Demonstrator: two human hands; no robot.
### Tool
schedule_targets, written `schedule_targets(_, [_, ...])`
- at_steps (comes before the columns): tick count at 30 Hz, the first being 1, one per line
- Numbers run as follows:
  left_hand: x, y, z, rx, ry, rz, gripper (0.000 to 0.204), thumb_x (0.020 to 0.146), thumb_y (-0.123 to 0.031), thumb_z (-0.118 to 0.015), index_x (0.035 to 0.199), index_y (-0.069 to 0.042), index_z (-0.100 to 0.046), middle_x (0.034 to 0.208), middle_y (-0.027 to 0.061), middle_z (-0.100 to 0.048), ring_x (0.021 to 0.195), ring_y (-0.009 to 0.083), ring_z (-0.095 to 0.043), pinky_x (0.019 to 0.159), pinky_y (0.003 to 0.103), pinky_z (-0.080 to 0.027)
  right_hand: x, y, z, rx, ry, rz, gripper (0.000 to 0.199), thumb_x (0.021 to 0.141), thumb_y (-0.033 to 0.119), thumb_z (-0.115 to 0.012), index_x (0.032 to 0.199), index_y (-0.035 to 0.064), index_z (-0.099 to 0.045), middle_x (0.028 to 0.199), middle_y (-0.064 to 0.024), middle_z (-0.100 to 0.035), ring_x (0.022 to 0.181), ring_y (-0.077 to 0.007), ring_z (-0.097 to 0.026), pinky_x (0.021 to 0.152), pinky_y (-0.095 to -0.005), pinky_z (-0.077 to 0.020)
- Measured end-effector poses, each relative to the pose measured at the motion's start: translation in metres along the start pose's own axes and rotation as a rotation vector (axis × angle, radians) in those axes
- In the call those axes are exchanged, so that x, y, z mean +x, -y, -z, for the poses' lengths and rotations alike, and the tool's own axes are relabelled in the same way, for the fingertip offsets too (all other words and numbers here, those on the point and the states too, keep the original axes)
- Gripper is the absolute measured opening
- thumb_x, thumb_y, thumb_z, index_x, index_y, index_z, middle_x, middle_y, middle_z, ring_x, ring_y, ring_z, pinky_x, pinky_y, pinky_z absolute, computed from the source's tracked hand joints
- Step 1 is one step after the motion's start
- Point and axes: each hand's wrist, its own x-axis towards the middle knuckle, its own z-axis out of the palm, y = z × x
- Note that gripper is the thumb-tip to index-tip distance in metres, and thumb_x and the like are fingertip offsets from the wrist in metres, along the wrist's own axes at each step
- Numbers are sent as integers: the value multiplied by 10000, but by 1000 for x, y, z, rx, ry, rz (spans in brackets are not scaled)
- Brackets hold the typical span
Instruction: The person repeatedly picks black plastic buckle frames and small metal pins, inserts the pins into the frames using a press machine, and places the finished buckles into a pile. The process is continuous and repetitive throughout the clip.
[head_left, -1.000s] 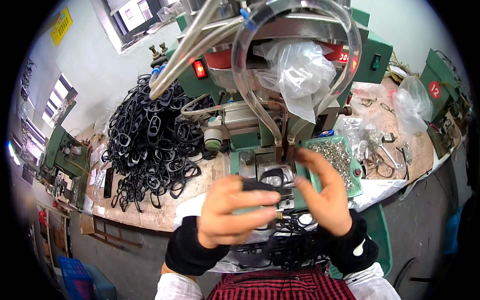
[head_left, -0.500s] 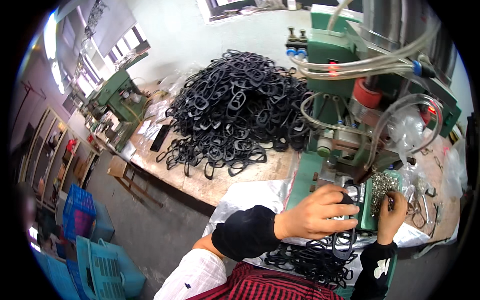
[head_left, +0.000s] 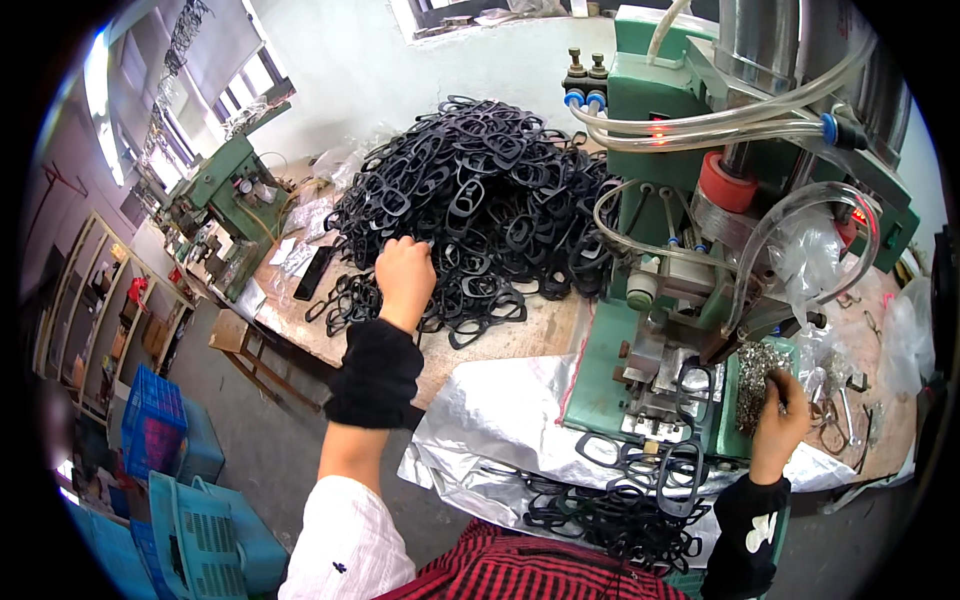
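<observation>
My left hand (head_left: 404, 278) is stretched out to the large pile of black eyeglass frames (head_left: 500, 215) and touches its near left side. Its fingers are curled, and what they hold, if anything, is hidden. My right hand (head_left: 780, 425) is at the green tray (head_left: 728, 425) of small metal parts (head_left: 760, 368), fingertips and thumb drawn together at the parts' edge. Anything pinched there is too small to make out. Between my hands, a black eyeglass frame (head_left: 682, 478) hangs at the front of the green press (head_left: 600, 395), with other frames beside it.
A smaller heap of black frames (head_left: 610, 522) lies on silver sheeting (head_left: 490, 405) before me. Clear air hoses (head_left: 720, 130) loop around the press. A dark phone (head_left: 314, 274) lies left of the pile. Tools and plastic bags (head_left: 905, 335) are at the right. Blue crates (head_left: 215, 530) stand on the floor.
My left hand has left the eyeglass frames at the press and moved left and away from me to the large pile. My right hand stays at the metal parts, its fingers closer together.
</observation>
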Motion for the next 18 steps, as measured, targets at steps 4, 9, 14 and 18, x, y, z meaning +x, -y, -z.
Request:
schedule_targets(4, [-10,21,-65,287,148,-97,84,737,-107,-656,741,-86,-737,874,83,-638,838,295,-639,672,423,-521,1,2,-2,-89,-6,32,143,877,-4,-643,1013,-11,-685,972,-143,-690,918,-299,-647,859,-369,-493])
schedule_targets(9, [-16,6,-30,94,76,-197,74,742,-74,-643,758,-89,-714,881,76,-599,894,285,-609,726,378,-483,-27,3,34,-165,-53,25,131,843,-24,-655,974,-18,-659,935,-134,-663,894,-302,-618,845,-371,-477])
schedule_targets(14, [-3,-69,33,-628,-3,-175,124,953,-66,-589,1068,-52,-633,971,65,-634,814,214,-606,795,331,-500,-19,21,37,-536,-38,230,193,790,6,-700,983,5,-695,1185,-202,-613,1167,-404,-542,992,-468,-441])
schedule_targets(18, [-11,-136,64,-1454,91,400,234,1074,-187,-479,1222,-50,-597,943,-41,-587,710,36,-476,620,198,-422,-4,9,20,-473,104,201,145,760,47,-727,898,23,-689,1174,-197,-611,1149,-412,-536,987,-471,-438])
